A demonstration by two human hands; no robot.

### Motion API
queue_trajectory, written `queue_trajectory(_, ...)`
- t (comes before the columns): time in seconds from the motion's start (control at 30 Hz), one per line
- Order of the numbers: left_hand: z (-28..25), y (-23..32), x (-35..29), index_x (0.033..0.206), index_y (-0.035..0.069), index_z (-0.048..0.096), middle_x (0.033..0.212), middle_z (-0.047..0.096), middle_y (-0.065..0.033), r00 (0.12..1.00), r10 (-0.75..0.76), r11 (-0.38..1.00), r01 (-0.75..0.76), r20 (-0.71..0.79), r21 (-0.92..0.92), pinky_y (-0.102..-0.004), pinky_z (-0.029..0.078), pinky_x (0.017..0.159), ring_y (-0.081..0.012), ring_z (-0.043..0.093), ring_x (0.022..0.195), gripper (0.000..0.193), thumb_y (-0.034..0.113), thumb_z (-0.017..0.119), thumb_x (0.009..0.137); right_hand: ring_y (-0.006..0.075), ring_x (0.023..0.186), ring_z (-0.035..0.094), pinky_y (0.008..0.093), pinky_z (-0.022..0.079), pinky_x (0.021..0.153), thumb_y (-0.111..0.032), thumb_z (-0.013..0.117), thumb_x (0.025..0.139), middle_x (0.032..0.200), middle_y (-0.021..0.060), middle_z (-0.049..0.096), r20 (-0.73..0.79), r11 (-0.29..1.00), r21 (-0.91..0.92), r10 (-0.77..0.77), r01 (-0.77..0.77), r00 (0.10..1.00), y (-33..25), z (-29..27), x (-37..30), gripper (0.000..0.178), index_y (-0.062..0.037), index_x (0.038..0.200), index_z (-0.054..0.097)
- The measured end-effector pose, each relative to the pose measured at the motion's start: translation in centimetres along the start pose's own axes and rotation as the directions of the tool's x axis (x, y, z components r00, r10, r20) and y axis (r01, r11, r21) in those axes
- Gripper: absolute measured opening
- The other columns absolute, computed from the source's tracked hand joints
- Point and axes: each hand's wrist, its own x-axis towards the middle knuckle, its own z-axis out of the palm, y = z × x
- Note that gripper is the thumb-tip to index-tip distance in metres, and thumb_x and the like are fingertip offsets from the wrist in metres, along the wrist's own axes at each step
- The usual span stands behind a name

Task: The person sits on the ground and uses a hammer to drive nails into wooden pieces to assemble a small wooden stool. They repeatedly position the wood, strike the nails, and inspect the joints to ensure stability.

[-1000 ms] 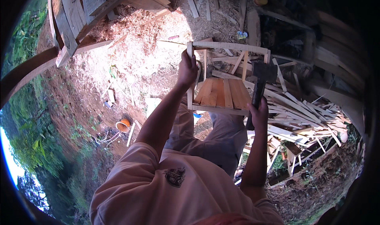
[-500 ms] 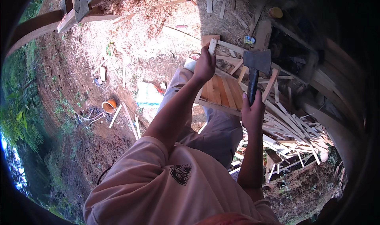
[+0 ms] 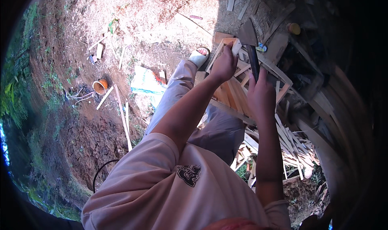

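Hands work over a wooden frame [image 3: 230, 93] resting on the knees. Right hand [image 3: 260, 94] is clamped on a hatchet [image 3: 249, 44], blade raised; left hand [image 3: 224, 64] pinches a slat [image 3: 236, 47] upright on the frame. Best strike short, keeping the fingers [image 3: 229, 51] clear of the blade.
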Motion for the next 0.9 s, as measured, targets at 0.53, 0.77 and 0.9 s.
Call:
queue_trajectory(0.53, -1.0, -0.1, -1.4, 0.149, -0.004, 0.035, 0.117, 0.068, -0.0357, 0.999, -0.029, 0.997, 0.031, -0.017, 0.073, -0.0600, 0.054, 0.086, -0.0528, 0.070, 0.099, 0.056, 0.020, 0.055, 0.103, 0.0468, 0.086, 0.073, 0.0549, 0.057, 0.070, -0.028, 0.059, 0.108, 0.095, 0.0277, 0.072, -0.222, 0.994, 0.053, -0.080, 0.094, 0.972, 1.0, 0.4, -1.0, 0.040, 0.0009, 0.134, 0.051)
queue_trajectory(0.77, 0.1, -0.3, -0.9, 0.139, -0.005, 0.041, 0.101, 0.072, -0.0338, 0.996, -0.072, 0.988, 0.078, -0.052, 0.134, -0.0623, 0.055, 0.081, -0.0538, 0.070, 0.090, 0.048, 0.020, 0.058, 0.102, 0.0463, 0.086, 0.073, 0.0545, 0.057, 0.069, -0.025, 0.059, 0.108, 0.093, 0.0266, 0.071, 0.002, 0.987, -0.124, -0.100, 0.099, 0.995, 1.1, 2.0, 1.7, 0.034, 0.0003, 0.129, 0.051)
queue_trajectory(0.9, -0.4, -0.3, -1.1, 0.131, -0.004, 0.043, 0.098, 0.071, -0.0328, 0.995, -0.095, 0.986, 0.098, -0.032, 0.132, -0.0621, 0.055, 0.079, -0.0533, 0.070, 0.088, 0.041, 0.020, 0.058, 0.101, 0.0470, 0.090, 0.073, 0.0552, 0.058, 0.073, -0.026, 0.059, 0.108, 0.093, 0.0271, 0.071, -0.150, 0.996, 0.036, -0.079, 0.085, 0.986, -0.7, -0.1, -1.4, 0.034, -0.0005, 0.130, 0.051)
